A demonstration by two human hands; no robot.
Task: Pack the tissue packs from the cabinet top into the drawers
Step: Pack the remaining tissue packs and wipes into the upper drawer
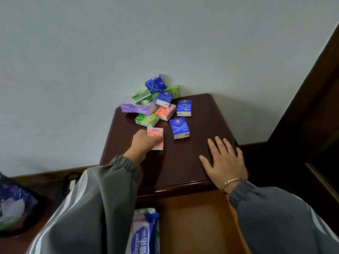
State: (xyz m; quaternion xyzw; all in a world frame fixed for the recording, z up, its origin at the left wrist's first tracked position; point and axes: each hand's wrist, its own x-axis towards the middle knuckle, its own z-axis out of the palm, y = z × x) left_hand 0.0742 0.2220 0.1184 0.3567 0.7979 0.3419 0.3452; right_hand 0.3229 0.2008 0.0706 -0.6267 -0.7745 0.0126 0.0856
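Left grip (145,143) clamps pink tissue pack (157,133); right grip (225,160) lies flat, fingers apart, on cabinet top (183,162).

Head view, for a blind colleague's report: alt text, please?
A left hand grips a pink pack on a dark cabinet top; the right hand lies flat nearby. More packs pile by the wall; a drawer stands open below.

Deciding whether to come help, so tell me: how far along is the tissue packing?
Barely started. The drawer is open and holds one large pack; no small packs show inside. The left hand grips a pink pack on the cabinet top, while the right hand rests flat there. About ten other packs, blue, green, purple and orange, remain on top.
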